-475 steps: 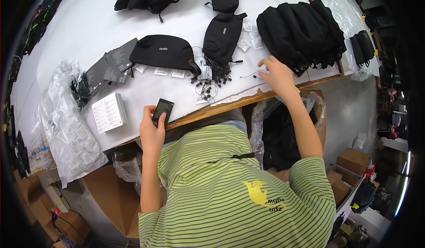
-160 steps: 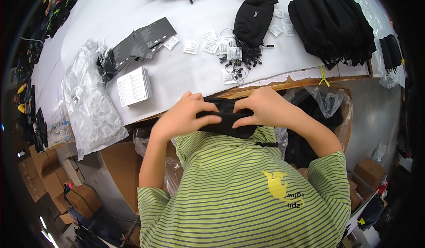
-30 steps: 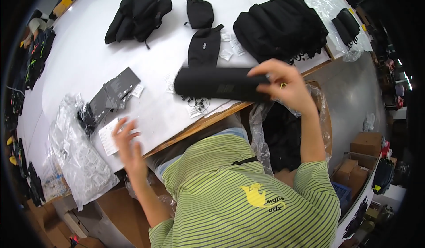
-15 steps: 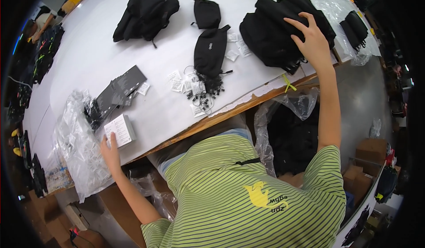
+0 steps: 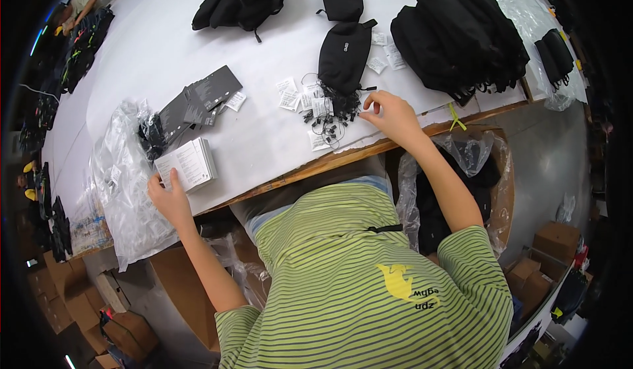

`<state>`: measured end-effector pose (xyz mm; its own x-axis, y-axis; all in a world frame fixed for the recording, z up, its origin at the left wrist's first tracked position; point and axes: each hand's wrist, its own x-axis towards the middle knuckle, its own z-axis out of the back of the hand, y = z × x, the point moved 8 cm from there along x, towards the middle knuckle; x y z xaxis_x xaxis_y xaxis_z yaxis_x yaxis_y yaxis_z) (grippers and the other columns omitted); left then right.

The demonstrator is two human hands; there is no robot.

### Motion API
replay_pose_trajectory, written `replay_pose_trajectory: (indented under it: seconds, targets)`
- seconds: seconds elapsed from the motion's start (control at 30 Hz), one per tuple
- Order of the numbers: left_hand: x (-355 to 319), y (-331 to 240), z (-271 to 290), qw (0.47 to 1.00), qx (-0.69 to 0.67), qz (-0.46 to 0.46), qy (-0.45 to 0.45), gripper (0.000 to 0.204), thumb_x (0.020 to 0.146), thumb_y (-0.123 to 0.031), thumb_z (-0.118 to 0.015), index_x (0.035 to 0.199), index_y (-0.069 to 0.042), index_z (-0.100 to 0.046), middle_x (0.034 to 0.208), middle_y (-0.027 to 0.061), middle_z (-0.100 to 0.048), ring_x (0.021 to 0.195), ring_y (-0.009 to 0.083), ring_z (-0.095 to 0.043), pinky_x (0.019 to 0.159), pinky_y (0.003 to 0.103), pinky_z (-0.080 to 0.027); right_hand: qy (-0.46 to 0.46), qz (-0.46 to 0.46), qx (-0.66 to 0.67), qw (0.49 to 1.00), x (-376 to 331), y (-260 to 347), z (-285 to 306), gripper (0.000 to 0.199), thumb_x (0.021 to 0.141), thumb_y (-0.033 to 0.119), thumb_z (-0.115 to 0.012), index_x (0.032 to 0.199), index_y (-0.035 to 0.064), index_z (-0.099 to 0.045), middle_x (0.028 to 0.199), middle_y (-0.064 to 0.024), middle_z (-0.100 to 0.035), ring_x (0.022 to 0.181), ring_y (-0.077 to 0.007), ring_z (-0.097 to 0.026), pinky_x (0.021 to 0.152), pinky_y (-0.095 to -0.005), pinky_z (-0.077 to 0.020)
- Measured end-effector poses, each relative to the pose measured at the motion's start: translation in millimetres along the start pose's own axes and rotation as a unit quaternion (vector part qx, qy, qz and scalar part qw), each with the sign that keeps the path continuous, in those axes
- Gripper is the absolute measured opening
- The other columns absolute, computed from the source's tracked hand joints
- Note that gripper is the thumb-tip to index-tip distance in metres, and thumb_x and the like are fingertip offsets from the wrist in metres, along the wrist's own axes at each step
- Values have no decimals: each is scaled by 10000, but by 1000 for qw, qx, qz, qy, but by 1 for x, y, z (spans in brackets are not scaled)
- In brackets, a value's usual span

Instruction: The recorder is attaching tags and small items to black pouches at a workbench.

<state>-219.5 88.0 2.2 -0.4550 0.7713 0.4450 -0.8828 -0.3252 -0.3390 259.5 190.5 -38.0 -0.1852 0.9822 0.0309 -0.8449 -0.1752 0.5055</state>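
My left hand (image 5: 170, 198) grips the near corner of a stack of printed white leaflets (image 5: 186, 166), its thumb lying on the top sheet. With thumb and forefinger curled but apart, my right hand (image 5: 394, 120) hovers over the table beside a heap of thin black string tags (image 5: 337, 105); nothing shows between its fingers. A black zip pouch (image 5: 345, 51) lies just beyond the heap, and a second black pouch (image 5: 342, 0) sits behind it. Small white packets (image 5: 289, 95) are scattered to the left of the tags.
A large pile of black pouches (image 5: 455, 39) rests at the right, another black pile (image 5: 244, 3) at the back. Dark printed cards (image 5: 194, 102) fan out beyond the leaflets. Clear plastic bags (image 5: 125, 191) cover the left edge. Below the table's wooden edge stands a plastic-lined carton (image 5: 504, 191).
My right hand has left the large pouch pile and come left and nearer, to the string tags. My left thumb now lies over the leaflet stack. The whole view has shifted.
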Motion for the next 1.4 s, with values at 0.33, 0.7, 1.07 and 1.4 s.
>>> replay_pose_trajectory:
  seconds: [0.33,0.7,1.07,1.4]
  targets:
    - [-3,-62,14,951,-302,54,50,217,892,-190,-633,901,10,-548,837,44,-565,776,121,-498,734,263,-413,-18,-14,91,996,6,-7,-19,141,765,178,-702,807,69,-624,721,-43,-599,614,-193,-558,584,-320,-443]
    - [-19,-89,19,880,-462,73,81,135,906,-100,-605,935,-11,-508,894,21,-544,830,84,-480,787,207,-379,-128,-12,189,973,10,-14,52,136,790,139,-689,814,23,-620,816,-23,-666,516,-94,-488,514,-232,-400]
    - [-58,-96,-20,744,-608,230,151,516,900,-83,-568,1337,66,-337,1250,121,-493,1085,152,-482,954,252,-355,-44,58,568,820,49,54,87,93,917,93,-549,983,35,-521,705,10,-493,593,-60,-400,541,-209,-317]
    - [-82,-138,-26,721,-604,195,278,279,936,-154,-552,1143,-18,-424,1072,62,-534,1007,112,-455,917,244,-344,65,208,253,943,78,144,69,262,885,51,-441,1137,88,-505,676,-10,-508,580,-89,-428,571,-243,-372]
